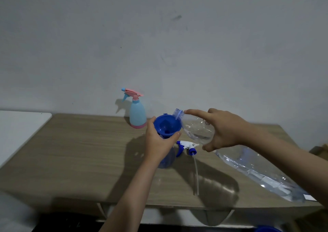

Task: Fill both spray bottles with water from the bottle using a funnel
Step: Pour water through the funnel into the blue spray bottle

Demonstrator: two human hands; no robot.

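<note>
Fingers (177, 135) of the left hand (159, 143) grip the funnel (166, 125) at frame centre; the right hand (225, 130) grips the tilted water bottle (198, 128), so filling is only starting.

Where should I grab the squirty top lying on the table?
Grab the white and blue trigger sprayer head by its thick body, coming from above. It lies flat on the wooden table, and its thin tube trails toward you, too bendy to hold well.
</note>
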